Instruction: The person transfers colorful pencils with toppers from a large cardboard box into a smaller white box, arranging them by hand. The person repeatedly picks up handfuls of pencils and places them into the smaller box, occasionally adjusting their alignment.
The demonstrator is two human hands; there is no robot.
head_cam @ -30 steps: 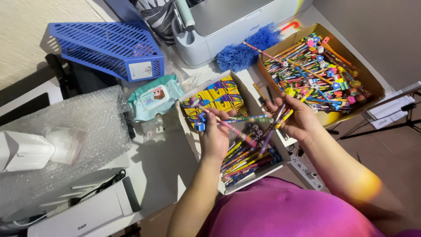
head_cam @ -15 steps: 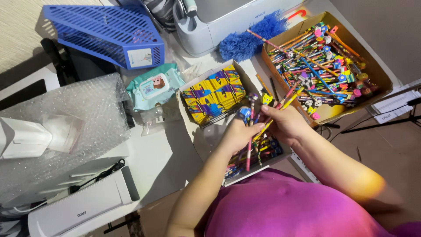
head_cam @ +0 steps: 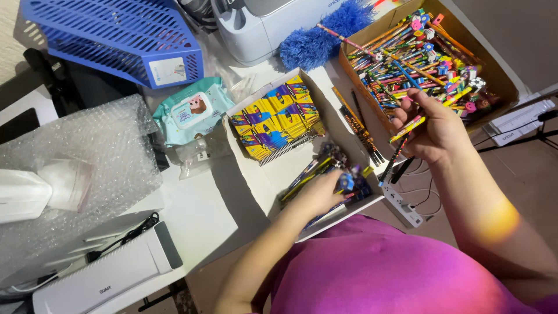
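From my feed I take the white box (head_cam: 256, 180) as my ref pt. Left hand (head_cam: 318, 195) is down inside its near end, palm down, fingers curled over a loose pile of pencils (head_cam: 325, 171) w/ bright patterned barrels — it's touching them, but I can't tell if any are actually pinched, since the fingertips are hidden under the hand. Right hand (head_cam: 433, 131) hovers just right of the box, lifted off the surface, fingers closed round a small bundle of pencils (head_cam: 407, 131) — a yellow one pokes out toward the box and darker ones hang down below the palm. Far half of the box is packed w/ yellow-and-purple crayon packs (head_cam: 278, 116), lying flat in rows. Right of the box and beyond the right hand sits a brown cardboard box (head_cam: 504, 87) heaped w/ more topper pencils, tangled every which way. A few striped pencils (head_cam: 360, 125) lie on the table between the two boxes. Left of the box: a teal wipes pack (head_cam: 189, 110), then bubble wrap (head_cam: 87, 151) further left. Behind the box, a fluffy blue duster (head_cam: 319, 38) and a blue slotted tray (head_cam: 116, 35). Near-left of the box, a white laminator (head_cam: 104, 279).
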